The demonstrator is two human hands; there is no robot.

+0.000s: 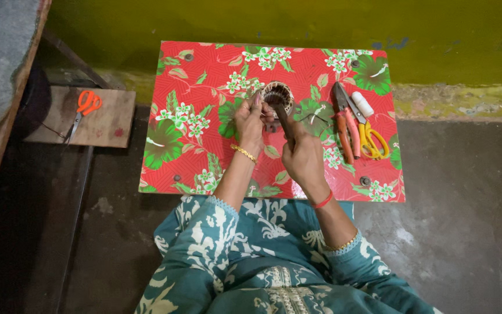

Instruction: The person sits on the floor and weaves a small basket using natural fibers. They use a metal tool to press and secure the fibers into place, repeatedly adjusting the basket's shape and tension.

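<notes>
Centrally: round, ribbed, coil-wound ring (277, 96), steadied by left hand (250, 121); right hand (300, 152) clamped around dark tool (283, 119) beside it.

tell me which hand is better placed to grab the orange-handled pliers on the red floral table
Right. The right hand is nearer the orange-handled pliers, though it already grips a thin dark tool; the left hand steadies the round wound coil.
</notes>
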